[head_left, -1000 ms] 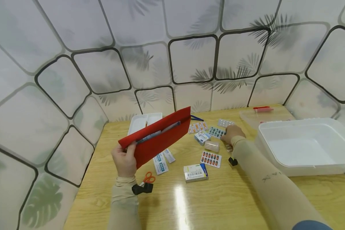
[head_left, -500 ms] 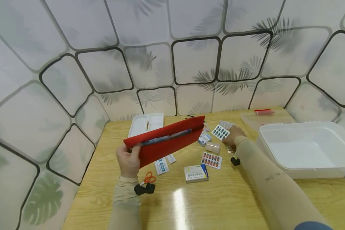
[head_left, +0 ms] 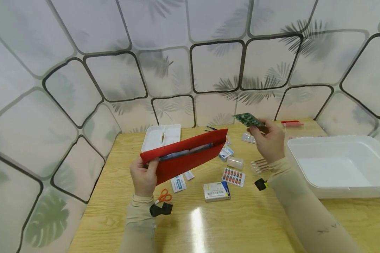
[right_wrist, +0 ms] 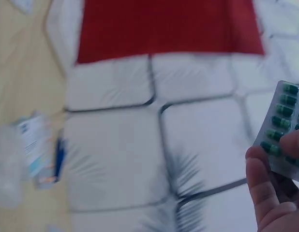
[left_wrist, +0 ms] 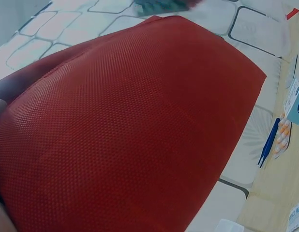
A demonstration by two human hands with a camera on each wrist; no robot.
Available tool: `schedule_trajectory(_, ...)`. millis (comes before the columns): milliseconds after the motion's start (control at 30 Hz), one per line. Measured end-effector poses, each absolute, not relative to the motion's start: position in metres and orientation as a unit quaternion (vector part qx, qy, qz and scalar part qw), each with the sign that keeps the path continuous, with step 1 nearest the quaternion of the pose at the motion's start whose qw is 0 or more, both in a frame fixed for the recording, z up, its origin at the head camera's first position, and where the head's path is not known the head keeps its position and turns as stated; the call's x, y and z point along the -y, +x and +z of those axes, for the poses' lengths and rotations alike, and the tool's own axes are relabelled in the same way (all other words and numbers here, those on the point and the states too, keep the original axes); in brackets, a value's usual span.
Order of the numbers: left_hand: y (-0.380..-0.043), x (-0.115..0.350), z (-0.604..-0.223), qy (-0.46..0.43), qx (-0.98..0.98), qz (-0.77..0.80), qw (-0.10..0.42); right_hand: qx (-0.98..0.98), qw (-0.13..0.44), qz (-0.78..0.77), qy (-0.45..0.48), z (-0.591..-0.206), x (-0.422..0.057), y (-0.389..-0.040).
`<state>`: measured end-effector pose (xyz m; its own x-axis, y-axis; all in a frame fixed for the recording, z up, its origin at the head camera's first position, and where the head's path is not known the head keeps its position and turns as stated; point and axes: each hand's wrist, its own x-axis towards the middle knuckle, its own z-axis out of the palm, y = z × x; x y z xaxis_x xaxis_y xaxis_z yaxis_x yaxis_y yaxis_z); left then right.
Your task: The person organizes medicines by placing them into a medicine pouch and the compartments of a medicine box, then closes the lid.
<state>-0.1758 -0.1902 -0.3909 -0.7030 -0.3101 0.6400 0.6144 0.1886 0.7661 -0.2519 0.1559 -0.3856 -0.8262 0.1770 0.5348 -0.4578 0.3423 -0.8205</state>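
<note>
Leaf-patterned wall (head_left: 215, 66) behind wooden table (head_left: 237, 225)

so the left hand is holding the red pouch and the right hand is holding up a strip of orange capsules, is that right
Not quite: the capsules are green, not orange, as the right wrist view shows. The left hand is holding the red pouch and the right hand is holding up a strip of green capsules.

The red pouch (head_left: 183, 164) is hiding part of the white tray (head_left: 152, 135); in the right wrist view, the green blister pack (right_wrist: 276, 123) is running off the edge and tweezers (right_wrist: 59, 158) are blurring.
</note>
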Motion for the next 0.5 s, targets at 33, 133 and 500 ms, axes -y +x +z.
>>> schedule_trajectory(33,-0.175,0.19,-0.39,-0.109,0.68,-0.625,0.367,0.752,0.295,0.577,0.124,-0.377,-0.151,-0.246)
schedule_trajectory(133,-0.174,0.188,-0.39,-0.107,0.688,-0.619,0.363,0.74,0.315,0.555,0.212,-0.357,-0.138,-0.231)
schedule_trajectory(500,-0.171,0.182,-0.387,-0.122,0.702,-0.608,0.35,0.807,0.268,0.34,0.401,-0.359,-0.093,-0.21)
